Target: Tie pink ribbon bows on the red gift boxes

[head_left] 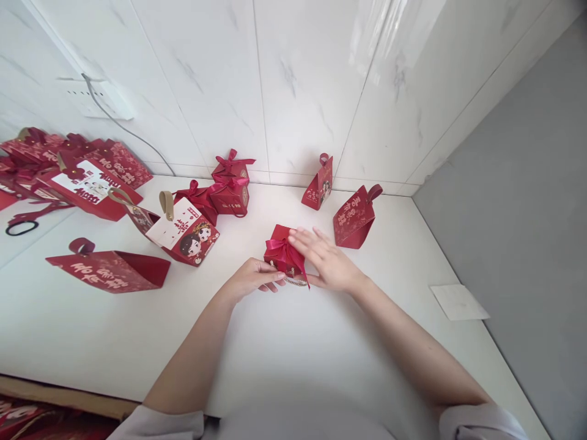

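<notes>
A small red gift box [281, 233] with a ribbon bow [283, 247] tied over its top is between my hands above the white table. My left hand [252, 280] grips its lower left corner, thumb and fingers closed around the near edge. My right hand [328, 260] clasps the right side, with its fingers stretched over the top beside the bow and its thumb low at the front. A ribbon tail hangs down the front of the box. The underside is hidden.
Red ribbon-tied boxes [232, 198] stand by the tiled wall. Triangular red boxes [356, 219] with loop handles are spread left and right. Farther left are a pile of boxes [92, 189] and scissors [22, 228]. A white card [458, 302] lies at the right edge.
</notes>
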Demonstrator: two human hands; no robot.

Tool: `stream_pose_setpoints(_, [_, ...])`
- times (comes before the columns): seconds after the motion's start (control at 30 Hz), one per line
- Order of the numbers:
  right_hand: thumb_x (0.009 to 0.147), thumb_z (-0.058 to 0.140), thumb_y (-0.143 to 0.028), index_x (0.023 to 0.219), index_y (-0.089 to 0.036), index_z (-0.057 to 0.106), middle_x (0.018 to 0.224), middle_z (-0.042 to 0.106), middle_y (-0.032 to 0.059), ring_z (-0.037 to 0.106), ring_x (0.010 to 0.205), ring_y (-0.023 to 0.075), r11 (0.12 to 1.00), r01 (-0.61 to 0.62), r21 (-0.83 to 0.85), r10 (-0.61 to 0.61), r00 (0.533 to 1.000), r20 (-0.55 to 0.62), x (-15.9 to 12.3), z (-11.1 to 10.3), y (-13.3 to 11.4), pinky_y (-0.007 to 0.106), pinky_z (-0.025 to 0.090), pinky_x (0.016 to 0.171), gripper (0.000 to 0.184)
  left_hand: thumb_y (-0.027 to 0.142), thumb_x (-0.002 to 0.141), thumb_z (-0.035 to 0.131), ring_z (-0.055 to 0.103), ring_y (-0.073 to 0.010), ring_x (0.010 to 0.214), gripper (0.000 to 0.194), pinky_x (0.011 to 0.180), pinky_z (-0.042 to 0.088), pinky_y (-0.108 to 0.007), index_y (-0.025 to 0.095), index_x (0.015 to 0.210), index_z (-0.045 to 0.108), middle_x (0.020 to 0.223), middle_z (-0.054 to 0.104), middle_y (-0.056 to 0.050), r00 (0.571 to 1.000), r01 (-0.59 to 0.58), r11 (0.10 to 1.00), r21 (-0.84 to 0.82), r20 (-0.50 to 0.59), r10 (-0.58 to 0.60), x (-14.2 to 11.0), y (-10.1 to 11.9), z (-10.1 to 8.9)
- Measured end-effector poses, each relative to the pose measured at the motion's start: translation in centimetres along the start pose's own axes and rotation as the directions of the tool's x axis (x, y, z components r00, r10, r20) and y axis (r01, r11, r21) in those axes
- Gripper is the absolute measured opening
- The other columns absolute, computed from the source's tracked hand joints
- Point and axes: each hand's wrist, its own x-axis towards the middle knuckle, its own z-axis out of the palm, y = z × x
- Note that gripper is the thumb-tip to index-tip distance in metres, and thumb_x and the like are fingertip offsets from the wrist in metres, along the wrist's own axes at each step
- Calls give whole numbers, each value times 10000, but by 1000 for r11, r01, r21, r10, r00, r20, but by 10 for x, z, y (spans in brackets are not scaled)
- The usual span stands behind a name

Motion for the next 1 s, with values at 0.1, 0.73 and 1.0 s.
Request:
stream_pose_setpoints(0.1, [981,415,-180,1510,-182,166,1508,353,62,237,1433,189,980,186,-75,-187,982,-7,1,21,-9,441,234,1194,585,536,731,670,682,-193,737,404,676,476,-284,177,905,736,909,738,-84,1000,-26,1000,10,10,26,1,-2,2])
stream_pose_setpoints(0.73, [970,425,-96,1411,-159,407,1400,511,54,360,1376,156,962,266,-60,-271,953,-134,-6,47,-21,366,345,1166,445,344,843,600,420,-237,1298,237,1065,389,-395,236,1044,538,1289,497,-88,746,-571,782,248,-240,621,-18,9,-19])
stream_pose_setpoints(1.0, [936,503,-82,1346,-130,488,1361,549,69,379,1364,171,948,305,-88,-316,932,-178,-5,45,-25,351,363,1156,413,383,853,578,432,-259,1286,197,1116,316,-408,216,782,655,1343,495,-64,761,-527,787,320,-235,605,-15,6,-21])
